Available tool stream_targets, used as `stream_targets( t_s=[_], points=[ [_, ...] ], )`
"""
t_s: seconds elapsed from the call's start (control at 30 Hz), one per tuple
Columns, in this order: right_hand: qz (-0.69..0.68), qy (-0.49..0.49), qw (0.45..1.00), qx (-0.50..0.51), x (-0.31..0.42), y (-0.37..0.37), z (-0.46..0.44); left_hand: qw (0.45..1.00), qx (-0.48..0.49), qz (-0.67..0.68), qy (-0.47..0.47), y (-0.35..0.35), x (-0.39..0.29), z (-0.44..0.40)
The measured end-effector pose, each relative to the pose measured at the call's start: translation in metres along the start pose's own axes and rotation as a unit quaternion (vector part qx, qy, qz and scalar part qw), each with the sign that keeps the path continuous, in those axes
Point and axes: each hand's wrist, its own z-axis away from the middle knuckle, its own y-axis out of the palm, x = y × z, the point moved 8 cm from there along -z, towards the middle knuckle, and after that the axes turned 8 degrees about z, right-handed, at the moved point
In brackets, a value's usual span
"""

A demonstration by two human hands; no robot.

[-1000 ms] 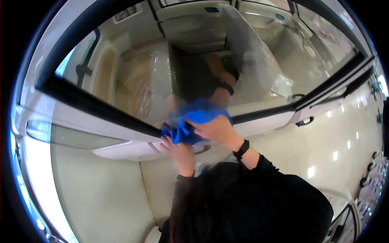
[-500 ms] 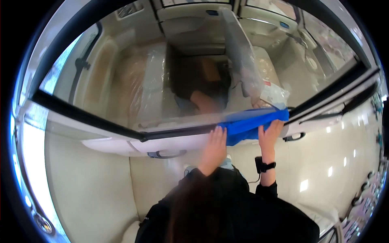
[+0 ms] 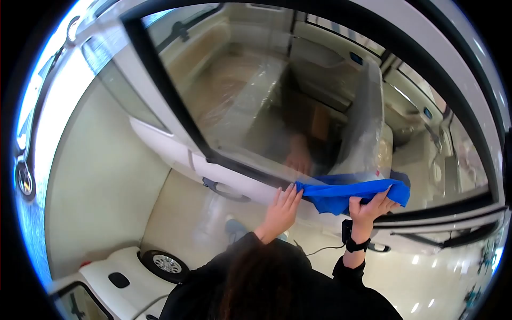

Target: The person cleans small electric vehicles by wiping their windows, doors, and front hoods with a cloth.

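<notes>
A bright blue cloth [image 3: 341, 196] lies bunched along the lower edge of a car door window [image 3: 256, 114]. My right hand [image 3: 369, 214], a black strap on its wrist, is shut on the right part of this cloth, fingers curled over it at the glass. At the cloth's left end, my left hand [image 3: 281, 214] rests with extended fingers on the dark window trim and white door [image 3: 240, 178]. Its fingertips touch or nearly touch the cloth's corner. The fabric hides part of the trim and lower glass.
Through the glass show plastic-covered seats [image 3: 250, 98] and a reflection of an arm. A door handle [image 3: 213, 186] sits left of my hands. Behind at the lower left stands another white vehicle with a wheel [image 3: 164, 264]. A thin cable [image 3: 325, 249] hangs by my right wrist.
My view has turned, so the car looks tilted. The right hand has moved rightward and up onto the glass with the cloth, which is stretched farther right. My left hand stays near its left end.
</notes>
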Motion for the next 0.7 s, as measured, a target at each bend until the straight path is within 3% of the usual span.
stream_targets(
  t_s=[0.13,0.4,0.5,0.7],
  points=[
    [-0.019,-0.039,0.999,-0.007,0.07,-0.005,-0.061,0.996,-0.076,-0.025,-0.034,-0.034,0.045,-0.001],
    [-0.03,-0.063,0.998,0.009,0.194,0.018,-0.103,0.985,-0.117,-0.043,-0.12,-0.099,0.153,0.01],
    [-0.014,-0.071,0.997,0.033,0.229,0.028,-0.105,0.991,-0.092,0.009,-0.097,-0.104,0.173,0.02],
    [-0.003,-0.029,0.999,0.045,0.232,0.039,-0.082,0.998,-0.028,0.047,-0.02,-0.104,0.186,0.031]
  ],
)
